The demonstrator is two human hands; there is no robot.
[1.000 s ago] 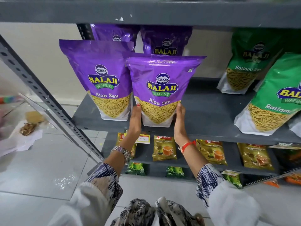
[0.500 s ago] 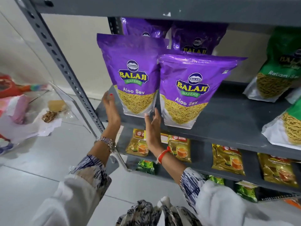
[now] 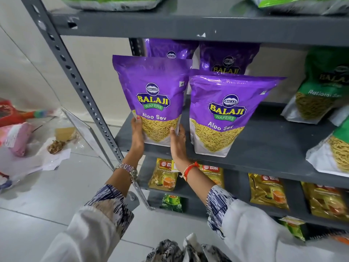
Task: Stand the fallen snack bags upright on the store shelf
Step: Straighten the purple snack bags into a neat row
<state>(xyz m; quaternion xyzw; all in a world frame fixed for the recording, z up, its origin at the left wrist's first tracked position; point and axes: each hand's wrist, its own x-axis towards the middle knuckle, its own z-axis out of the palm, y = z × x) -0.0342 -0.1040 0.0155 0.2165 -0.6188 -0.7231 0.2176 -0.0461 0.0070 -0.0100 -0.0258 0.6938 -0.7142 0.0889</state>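
Grey slotted-steel store shelving point(image 3: 264, 148) stands over a pale tiled floor point(image 3: 47, 195), its middle shelf carrying glossy purple "Balaji Aloo Sev" pouches in front and green "Ratlami Sev" pouches point(image 3: 319, 95) to the right. At the shelf's front left corner the left purple pouch point(image 3: 153, 99) stands upright, just beside a matching right purple pouch point(image 3: 224, 114). Its lower sides are pressed between the left hand point(image 3: 137, 133) and the right hand point(image 3: 178, 142), fingers extended flat against the bag rather than curled.
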